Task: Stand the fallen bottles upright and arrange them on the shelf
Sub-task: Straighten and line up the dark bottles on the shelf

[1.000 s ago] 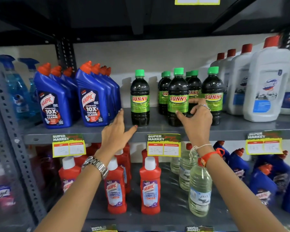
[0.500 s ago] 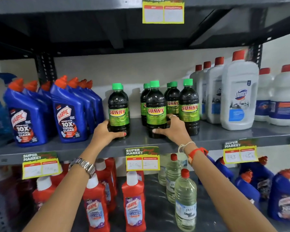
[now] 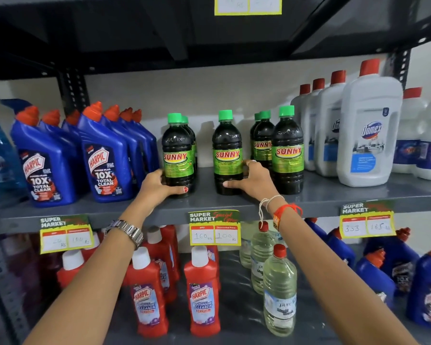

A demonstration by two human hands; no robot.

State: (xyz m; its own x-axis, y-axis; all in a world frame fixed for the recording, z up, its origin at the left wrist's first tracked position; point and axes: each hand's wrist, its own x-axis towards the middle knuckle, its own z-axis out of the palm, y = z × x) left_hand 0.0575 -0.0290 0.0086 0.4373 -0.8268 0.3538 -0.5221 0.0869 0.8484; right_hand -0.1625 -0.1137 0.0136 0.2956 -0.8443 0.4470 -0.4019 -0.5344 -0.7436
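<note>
Dark Sunny bottles with green caps stand upright on the grey middle shelf [image 3: 334, 195]. My left hand [image 3: 157, 186] wraps the base of the left front Sunny bottle [image 3: 177, 153], with another bottle right behind it. My right hand [image 3: 249, 180] grips the base of the middle Sunny bottle [image 3: 227, 150], which stands alone. To its right stands a group of three Sunny bottles [image 3: 288, 148], close to my right hand. No bottle on this shelf lies on its side.
Blue Harpic bottles [image 3: 105, 160] crowd the shelf left of the Sunny bottles; white Domex bottles [image 3: 370, 130] stand to the right. Below are red Harpic cleaners [image 3: 202, 295], clear bottles [image 3: 279, 290] and more blue bottles. The upper shelf [image 3: 209, 46] overhangs close above.
My left hand went from open in front of the shelf edge to gripping the left Sunny bottle. My right hand has drawn the middle bottle leftward, away from the right group.
</note>
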